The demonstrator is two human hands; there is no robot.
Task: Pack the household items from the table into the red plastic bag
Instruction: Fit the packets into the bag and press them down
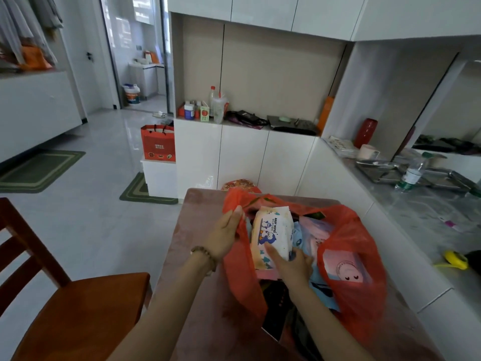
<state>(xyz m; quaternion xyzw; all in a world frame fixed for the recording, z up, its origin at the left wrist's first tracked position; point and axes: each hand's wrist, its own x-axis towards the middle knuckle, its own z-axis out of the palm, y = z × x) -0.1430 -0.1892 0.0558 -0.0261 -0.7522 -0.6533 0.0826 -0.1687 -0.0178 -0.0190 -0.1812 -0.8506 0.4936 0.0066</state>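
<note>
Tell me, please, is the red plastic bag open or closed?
Open. The left hand holds the rim of the red plastic bag aside; the baby wipes pack, held by the right hand, and other packets show through its mouth.

A home dining area is showing here, a wooden chair (78,295) standing by the table (197,230), white built-in cabinets (244,157) lining the wall, and green floor mats (39,170) lying on tiles.

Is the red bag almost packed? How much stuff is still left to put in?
Nearly done, it seems. A pink pack and a blue pack already lie in the red plastic bag. The left hand holds the bag's edge open while the right hand grips a baby wipes pack at the mouth. Left: tuck it in. A dark item lies at the near end; whether it is inside is unclear.
</note>
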